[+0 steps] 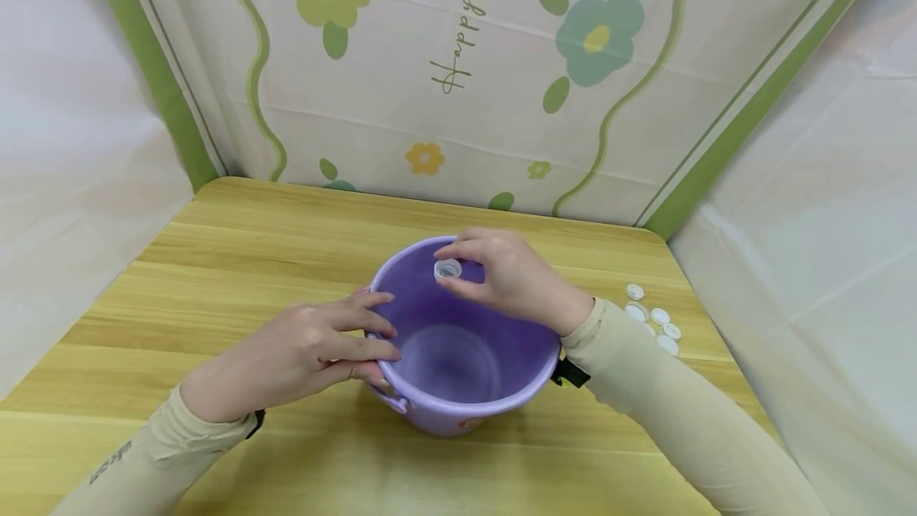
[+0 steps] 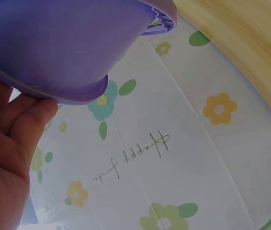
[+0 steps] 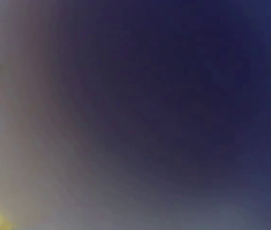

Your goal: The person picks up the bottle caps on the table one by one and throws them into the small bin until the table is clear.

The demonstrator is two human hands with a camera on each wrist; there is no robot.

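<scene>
A purple bucket (image 1: pixel 430 317) stands on the wooden table in front of me, its inside bare where it shows in the head view. My left hand (image 1: pixel 311 349) grips the bucket's left rim, several fingers laid over the edge and the thumb low at the outside. In the left wrist view, fingers (image 2: pixel 35 117) of that hand meet the rim. Over the bucket's mouth, my right hand (image 1: pixel 512 281) pinches a small white bottle cap (image 1: pixel 447 269) between thumb and fingers. The right wrist view is a dark purple blur.
Several white caps (image 1: pixel 636 310) lie loose on the table (image 1: pixel 236 261), right of the bucket. A black strap piece (image 1: pixel 571 373) shows at the right wrist, by the bucket's rim. Behind the table hangs a flower-printed cloth (image 1: pixel 401 78), with pale sheets on both sides.
</scene>
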